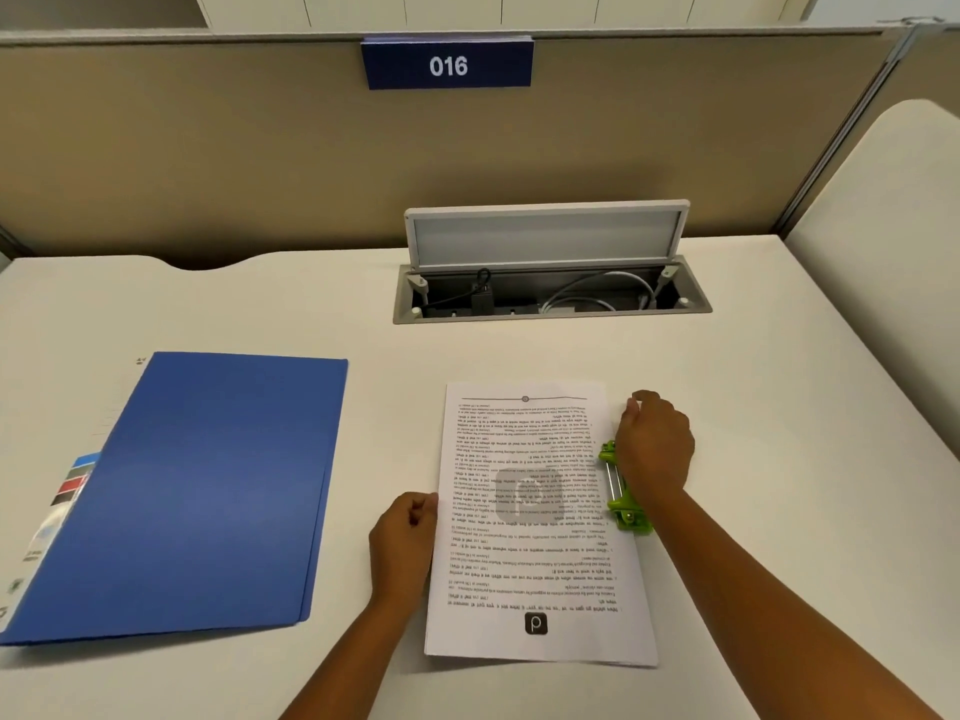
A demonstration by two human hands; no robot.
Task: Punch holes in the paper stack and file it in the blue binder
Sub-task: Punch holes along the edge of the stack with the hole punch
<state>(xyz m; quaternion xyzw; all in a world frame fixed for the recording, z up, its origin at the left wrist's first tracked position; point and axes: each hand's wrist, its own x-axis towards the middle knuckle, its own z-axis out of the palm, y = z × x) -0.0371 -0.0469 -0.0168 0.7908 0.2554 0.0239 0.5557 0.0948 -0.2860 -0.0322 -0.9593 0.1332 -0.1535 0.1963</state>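
Paper stack on the table, green hole punch at its right edge.

The paper stack [535, 522] lies flat on the white table [753, 387], its print upside down to the viewer. The right hand [655, 445] rests on the green hole punch [623, 491], fingers curled over it, pressing at the stack's right edge. The left hand [404, 537] has its grip pinching the stack's left edge. The blue binder [197, 491] lies closed, well apart to the left. Behind, an open cable tray [550, 298] and a partition sign [448, 63] reading 016.
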